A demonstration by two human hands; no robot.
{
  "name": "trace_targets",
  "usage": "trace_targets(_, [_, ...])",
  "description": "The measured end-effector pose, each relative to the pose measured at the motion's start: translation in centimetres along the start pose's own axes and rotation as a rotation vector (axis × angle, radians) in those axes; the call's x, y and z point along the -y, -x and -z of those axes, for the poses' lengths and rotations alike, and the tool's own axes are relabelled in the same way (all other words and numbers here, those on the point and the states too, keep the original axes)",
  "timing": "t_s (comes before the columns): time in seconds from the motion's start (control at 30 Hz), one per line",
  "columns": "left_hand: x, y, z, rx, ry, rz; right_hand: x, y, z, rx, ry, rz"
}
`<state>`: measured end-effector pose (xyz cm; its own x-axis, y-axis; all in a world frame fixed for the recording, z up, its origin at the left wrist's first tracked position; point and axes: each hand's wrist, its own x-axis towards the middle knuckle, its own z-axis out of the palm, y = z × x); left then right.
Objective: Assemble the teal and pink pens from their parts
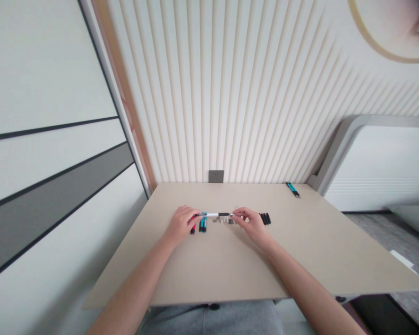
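A slim pen (214, 214) with a white and black barrel is held level just above the beige table (230, 265). My left hand (179, 224) is closed on its left end. My right hand (252, 223) pinches its right tip with thumb and forefinger. Under the pen lie several short pen parts: a red one (193, 229) and teal ones (203, 225) by my left hand, small grey pieces (223, 220) in the middle, and black ones (265, 218) right of my right hand.
A teal pen (293, 189) lies alone at the table's far right. A grey wall socket (216, 176) sits at the table's back edge, against a ribbed wall. A white cabinet (380, 163) stands to the right.
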<state>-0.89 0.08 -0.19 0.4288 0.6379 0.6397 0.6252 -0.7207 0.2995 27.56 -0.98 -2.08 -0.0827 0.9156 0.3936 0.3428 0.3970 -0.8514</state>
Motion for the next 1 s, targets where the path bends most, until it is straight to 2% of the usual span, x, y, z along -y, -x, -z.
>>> trace_targets(0.57, [0.26, 0.06, -0.02, -0.026, -0.025, 0.011, 0.33, -0.18, 0.64, 0.016, 0.010, 0.009])
trace_targets(0.77, [0.17, 0.06, -0.15, -0.012, -0.005, 0.008, 0.67, 0.03, 0.35, 0.090, 0.029, 0.043])
trace_targets(0.9, [0.04, 0.10, -0.36, 0.010, 0.029, -0.008, 0.63, 0.10, 0.15, 0.095, 0.007, 0.003])
trace_targets(1.0, [-0.07, 0.09, -0.59, 0.033, 0.039, -0.029, 0.41, 0.19, 0.15, 0.116, 0.069, -0.039])
